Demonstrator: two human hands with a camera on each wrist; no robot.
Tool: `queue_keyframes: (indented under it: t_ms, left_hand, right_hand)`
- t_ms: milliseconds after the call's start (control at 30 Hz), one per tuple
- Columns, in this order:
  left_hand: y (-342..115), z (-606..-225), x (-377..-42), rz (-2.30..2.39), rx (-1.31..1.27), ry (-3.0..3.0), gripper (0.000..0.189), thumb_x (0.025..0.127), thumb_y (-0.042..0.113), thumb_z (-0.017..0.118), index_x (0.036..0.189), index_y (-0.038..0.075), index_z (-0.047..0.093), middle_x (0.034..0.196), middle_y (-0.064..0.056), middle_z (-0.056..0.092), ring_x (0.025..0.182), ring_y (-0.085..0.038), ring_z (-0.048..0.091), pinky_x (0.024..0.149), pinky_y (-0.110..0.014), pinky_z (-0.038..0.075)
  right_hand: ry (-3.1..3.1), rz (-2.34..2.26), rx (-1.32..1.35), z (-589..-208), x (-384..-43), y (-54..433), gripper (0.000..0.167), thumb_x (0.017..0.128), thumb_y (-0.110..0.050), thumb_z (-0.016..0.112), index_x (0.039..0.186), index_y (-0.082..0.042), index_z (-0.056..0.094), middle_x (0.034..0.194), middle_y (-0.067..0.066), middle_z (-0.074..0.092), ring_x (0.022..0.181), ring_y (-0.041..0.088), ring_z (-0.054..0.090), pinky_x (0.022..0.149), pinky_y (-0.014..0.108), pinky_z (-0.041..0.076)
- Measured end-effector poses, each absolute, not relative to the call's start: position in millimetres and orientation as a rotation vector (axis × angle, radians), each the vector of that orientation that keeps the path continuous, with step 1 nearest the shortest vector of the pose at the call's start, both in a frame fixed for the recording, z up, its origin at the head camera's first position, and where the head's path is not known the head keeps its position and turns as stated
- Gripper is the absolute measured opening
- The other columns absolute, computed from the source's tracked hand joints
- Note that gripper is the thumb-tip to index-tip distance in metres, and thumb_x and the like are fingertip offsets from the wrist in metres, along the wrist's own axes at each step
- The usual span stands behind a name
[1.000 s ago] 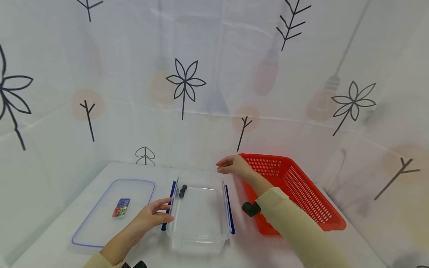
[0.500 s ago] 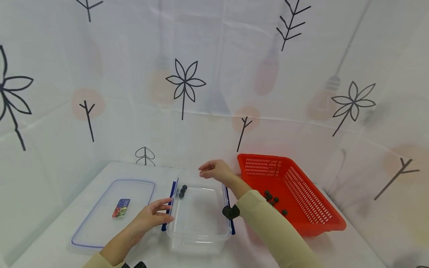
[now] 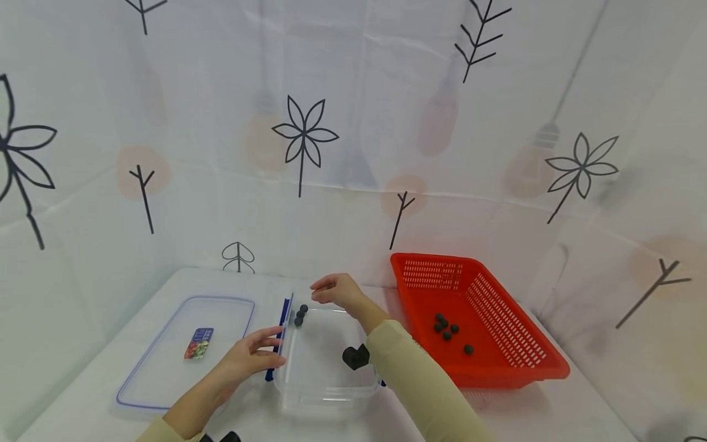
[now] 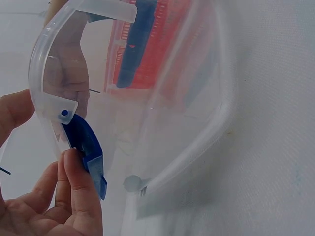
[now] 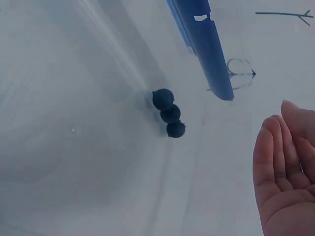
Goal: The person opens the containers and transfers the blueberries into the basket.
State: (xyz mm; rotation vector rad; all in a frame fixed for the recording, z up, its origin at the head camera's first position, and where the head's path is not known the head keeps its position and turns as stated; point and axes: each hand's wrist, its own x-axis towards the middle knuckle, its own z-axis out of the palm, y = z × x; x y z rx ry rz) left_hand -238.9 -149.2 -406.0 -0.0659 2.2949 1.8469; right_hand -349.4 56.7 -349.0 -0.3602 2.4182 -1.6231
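In the head view my left hand holds the left wall of a clear plastic food container. In the left wrist view its fingertips press a hanging blue latch, with the thumb by the rim. Three dark round berries, like blueberries, lie in a row inside the container near its far left corner. Above the container's far end hovers my right hand, fingers together and thumb close to them. No berry shows at its fingertips, and I cannot tell whether one is hidden there. Several more blueberries lie in a red basket.
The red slotted basket stands right of the container. To the left, a clear lid with a blue-edged rim lies flat, bearing a colourful label. A patterned white curtain hangs behind the white table.
My right hand has moved left from the basket's edge to above the container, uncovering the berries in the basket. The left hand has stayed on the container, whose three berries have not moved.
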Motion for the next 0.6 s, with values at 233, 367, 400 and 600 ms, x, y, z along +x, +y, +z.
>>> queue_keyframes:
  t_ms: [233,367,400,600]
  left_hand:
    - [-148.5,-405.8,-239.6,1.840,-0.062,2.306,0.068,0.075,0.020,0.078,0.135,0.011,0.047,0.124,-0.014,0.054,0.097,-0.023,0.057,0.086,-0.051,0.046]
    - [-148.0,-405.4,-239.9,1.844,-0.060,2.298,0.068,0.075,0.019,0.079,0.135,0.011,0.047,0.123,-0.013,0.054,0.097,-0.022,0.057,0.086,-0.049,0.047]
    - [-148.0,-405.4,-240.1,1.845,-0.059,2.297,0.068,0.075,0.019,0.079,0.135,0.011,0.047,0.123,-0.013,0.054,0.096,-0.022,0.057,0.086,-0.048,0.047]
    - [-149.5,-405.2,-240.4,1.847,-0.054,2.295,0.069,0.075,0.019,0.079,0.135,0.011,0.047,0.123,-0.013,0.054,0.097,-0.023,0.056,0.086,-0.048,0.047]
  right_hand:
    - [2.426,-1.665,-0.296,-363.6,-357.4,50.8,0.022,0.082,-0.005,0.069,0.104,-0.001,0.067,0.090,0.006,0.068,0.085,0.019,0.063,0.088,0.038,0.048]
    - [2.410,-1.675,-0.259,-369.6,-360.0,49.3,0.023,0.082,-0.004,0.069,0.104,0.000,0.066,0.088,0.005,0.068,0.087,0.023,0.064,0.086,0.035,0.050]
    - [2.406,-1.677,-0.260,-370.8,-360.6,48.6,0.024,0.082,-0.003,0.069,0.105,0.001,0.066,0.088,0.005,0.068,0.088,0.024,0.064,0.085,0.035,0.050]
    - [2.413,-1.651,-0.264,-376.8,-364.9,41.4,0.023,0.083,-0.002,0.068,0.105,0.003,0.066,0.088,0.005,0.067,0.082,0.018,0.063,0.084,0.034,0.051]
